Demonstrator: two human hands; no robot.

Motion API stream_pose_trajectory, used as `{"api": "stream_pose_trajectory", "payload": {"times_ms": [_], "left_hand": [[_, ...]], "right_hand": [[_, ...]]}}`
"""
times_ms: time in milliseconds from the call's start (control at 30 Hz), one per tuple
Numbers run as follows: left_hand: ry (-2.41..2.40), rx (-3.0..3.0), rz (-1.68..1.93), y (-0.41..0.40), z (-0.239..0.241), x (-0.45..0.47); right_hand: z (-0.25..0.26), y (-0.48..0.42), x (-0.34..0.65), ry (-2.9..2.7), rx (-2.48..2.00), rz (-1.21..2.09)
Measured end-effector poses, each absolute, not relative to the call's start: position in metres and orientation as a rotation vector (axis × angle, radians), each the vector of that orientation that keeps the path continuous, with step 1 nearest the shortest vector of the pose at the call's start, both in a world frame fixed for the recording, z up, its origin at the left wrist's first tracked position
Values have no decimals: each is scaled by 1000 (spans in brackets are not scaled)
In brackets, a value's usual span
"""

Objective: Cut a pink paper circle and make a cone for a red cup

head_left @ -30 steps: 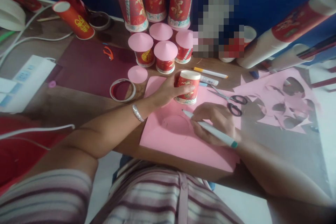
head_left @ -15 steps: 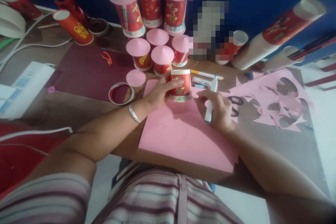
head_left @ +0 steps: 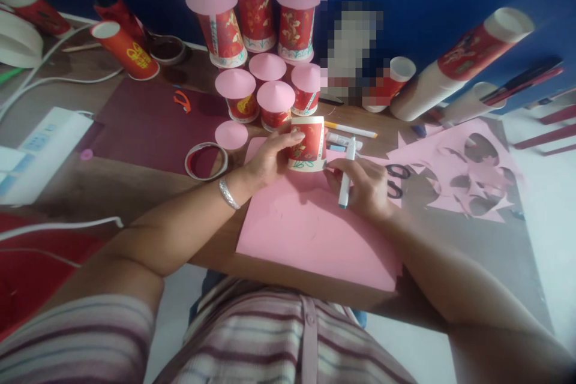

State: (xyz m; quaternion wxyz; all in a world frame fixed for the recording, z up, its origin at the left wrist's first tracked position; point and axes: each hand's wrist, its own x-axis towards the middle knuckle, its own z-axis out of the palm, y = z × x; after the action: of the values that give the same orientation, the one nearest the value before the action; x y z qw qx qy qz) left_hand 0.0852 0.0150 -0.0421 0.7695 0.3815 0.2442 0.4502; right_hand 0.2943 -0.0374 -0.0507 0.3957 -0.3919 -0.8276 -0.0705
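In my left hand [head_left: 270, 159] is a red paper cup [head_left: 307, 143] with gold pictures, a white band on top and green drawn lines on its white lower band. The cup is upright above a stack of pink paper [head_left: 310, 228]. My right hand [head_left: 364, 186] grips a white marker [head_left: 347, 177] with a green end pointing down toward me. The fingertips of that hand are at the cup's lower right edge; whether they touch it I cannot tell. Behind the cup stand several red cups with pink cone tops [head_left: 276, 96].
Black-handled scissors [head_left: 398, 180] and cut pink scraps [head_left: 472, 168] lie at the right. A roll of tape [head_left: 206, 161] and a pink disc [head_left: 231, 134] lie left of the cup. An orange-and-white pen [head_left: 351, 129] lies behind it. Tall paper tubes [head_left: 459, 66] lean at the back right.
The cup has turned in my left hand, so a white printed strip shows on its right side. My right hand with the marker has moved left, closer to the cup.
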Motion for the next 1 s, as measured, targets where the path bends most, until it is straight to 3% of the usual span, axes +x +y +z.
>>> {"api": "stream_pose_trajectory", "payload": {"times_ms": [400,667,1000], "left_hand": [[563,983,1001,10,-50,88],[574,920,975,15,-54,84],[544,921,950,16,-54,84]], "right_hand": [[-41,-41,296,-2232,-777,-604],[-49,-40,293,-2114,-926,-295],[-54,-37,295,-2140,-951,-264]]}}
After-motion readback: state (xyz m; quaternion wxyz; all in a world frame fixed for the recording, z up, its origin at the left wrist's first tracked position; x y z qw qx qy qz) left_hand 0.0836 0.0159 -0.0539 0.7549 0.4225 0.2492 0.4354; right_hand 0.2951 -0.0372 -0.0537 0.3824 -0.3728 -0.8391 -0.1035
